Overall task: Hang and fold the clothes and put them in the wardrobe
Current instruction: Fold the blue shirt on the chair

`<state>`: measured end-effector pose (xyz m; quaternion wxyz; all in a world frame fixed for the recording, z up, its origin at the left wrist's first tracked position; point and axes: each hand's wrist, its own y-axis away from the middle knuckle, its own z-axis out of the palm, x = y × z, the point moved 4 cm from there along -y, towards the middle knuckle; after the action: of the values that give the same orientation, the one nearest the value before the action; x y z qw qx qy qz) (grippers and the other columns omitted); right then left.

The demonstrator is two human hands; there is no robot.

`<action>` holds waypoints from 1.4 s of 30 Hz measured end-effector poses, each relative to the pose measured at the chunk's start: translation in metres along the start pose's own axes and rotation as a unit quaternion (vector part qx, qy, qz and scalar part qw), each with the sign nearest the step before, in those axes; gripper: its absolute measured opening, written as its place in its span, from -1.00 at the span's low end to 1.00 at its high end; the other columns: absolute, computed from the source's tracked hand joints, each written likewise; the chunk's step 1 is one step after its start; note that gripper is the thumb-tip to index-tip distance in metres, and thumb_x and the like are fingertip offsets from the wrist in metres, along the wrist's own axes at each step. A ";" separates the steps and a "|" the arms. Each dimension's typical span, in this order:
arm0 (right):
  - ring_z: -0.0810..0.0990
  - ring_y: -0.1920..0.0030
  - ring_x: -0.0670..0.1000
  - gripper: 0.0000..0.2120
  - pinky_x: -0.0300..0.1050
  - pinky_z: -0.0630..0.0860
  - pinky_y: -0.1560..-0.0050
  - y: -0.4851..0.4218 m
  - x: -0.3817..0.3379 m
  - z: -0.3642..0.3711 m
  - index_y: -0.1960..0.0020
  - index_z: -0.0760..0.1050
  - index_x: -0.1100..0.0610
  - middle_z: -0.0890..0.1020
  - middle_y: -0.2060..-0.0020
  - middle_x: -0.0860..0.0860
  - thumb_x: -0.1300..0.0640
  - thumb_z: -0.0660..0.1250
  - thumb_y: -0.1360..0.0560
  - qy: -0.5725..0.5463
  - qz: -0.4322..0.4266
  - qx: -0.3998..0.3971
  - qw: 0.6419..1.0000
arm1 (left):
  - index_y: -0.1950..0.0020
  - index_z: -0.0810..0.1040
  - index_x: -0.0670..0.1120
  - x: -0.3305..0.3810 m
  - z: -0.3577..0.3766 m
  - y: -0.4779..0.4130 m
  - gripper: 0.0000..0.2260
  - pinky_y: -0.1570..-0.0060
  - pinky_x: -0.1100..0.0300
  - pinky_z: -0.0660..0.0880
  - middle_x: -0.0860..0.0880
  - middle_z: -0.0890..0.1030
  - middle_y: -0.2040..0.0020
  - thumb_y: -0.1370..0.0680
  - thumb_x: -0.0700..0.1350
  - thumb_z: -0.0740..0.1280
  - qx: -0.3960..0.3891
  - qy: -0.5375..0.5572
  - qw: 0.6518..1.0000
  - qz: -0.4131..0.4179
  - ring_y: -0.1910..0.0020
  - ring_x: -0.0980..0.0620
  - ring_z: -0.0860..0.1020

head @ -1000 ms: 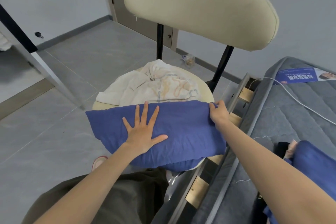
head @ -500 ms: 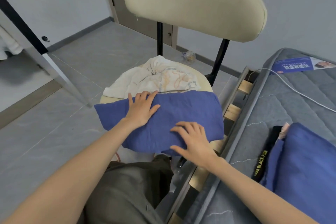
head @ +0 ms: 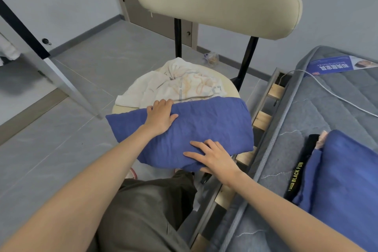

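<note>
A folded blue garment lies across the front of the round chair seat. Behind it on the seat sits a crumpled white printed garment. My left hand rests on the blue garment's far edge, its fingertips curled over that edge. My right hand lies flat, fingers spread, on the near right part of the blue garment. On the bed at right is another blue garment beside a black piece with yellow lettering.
The beige chair back rises behind the seat. A grey mattress on a slatted frame runs along the right, with a white cable and a blue leaflet. A white post stands left on the grey floor.
My right hand left the garment's right corner and came down flat on its near part. My left hand slid from the middle to the far edge. The view moved closer.
</note>
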<state>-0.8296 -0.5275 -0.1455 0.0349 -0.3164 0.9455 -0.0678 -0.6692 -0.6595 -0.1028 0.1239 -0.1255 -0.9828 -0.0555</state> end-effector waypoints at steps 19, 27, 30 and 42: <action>0.58 0.24 0.06 -0.81 -0.10 0.26 0.24 0.018 0.022 -0.060 -0.06 0.57 -0.06 0.63 0.24 -0.07 0.06 0.19 -0.58 -0.162 0.213 0.077 0.960 | -0.03 0.37 -0.13 0.002 -0.034 0.008 -0.86 0.27 0.28 0.34 -0.01 0.46 0.10 -0.61 -0.06 0.22 -0.126 0.257 0.956 -0.068 0.12 0.02 0.43; 0.51 0.34 0.10 -0.86 0.00 0.45 0.29 0.059 0.040 -0.089 -0.08 0.36 0.00 0.56 0.30 0.05 0.10 0.02 -0.65 -0.264 0.361 0.089 0.890 | -0.22 0.44 -0.15 0.050 -0.035 0.034 -0.79 0.14 0.25 0.50 -0.07 0.56 -0.17 -0.61 -0.12 0.25 -0.182 0.496 0.841 -0.112 -0.05 0.03 0.57; 0.48 0.34 0.03 -0.85 -0.04 0.41 0.28 0.069 0.052 -0.100 -0.03 0.37 0.05 0.54 0.29 0.04 0.16 0.03 -0.65 -0.358 0.397 0.128 0.835 | -0.17 0.49 -0.12 0.070 -0.036 0.044 -0.85 0.13 0.24 0.54 -0.05 0.60 -0.11 -0.61 -0.17 0.24 -0.186 0.577 0.787 -0.115 -0.02 0.05 0.60; 0.31 0.31 0.01 -0.76 -0.09 0.25 0.27 0.071 0.099 -0.198 0.30 0.37 0.05 0.39 0.32 0.03 0.33 0.09 -0.42 -0.665 0.412 0.275 0.558 | -0.50 0.18 0.03 0.129 -0.114 0.043 -0.45 0.10 0.23 0.57 -0.08 0.53 -0.20 -0.58 -0.26 0.28 -0.076 0.654 0.753 -0.017 -0.04 0.03 0.59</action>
<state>-0.9722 -0.5102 0.0374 0.7636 0.1778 0.6165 -0.0728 -0.7530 -0.6039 0.0432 0.7252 -0.0511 -0.6565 -0.2011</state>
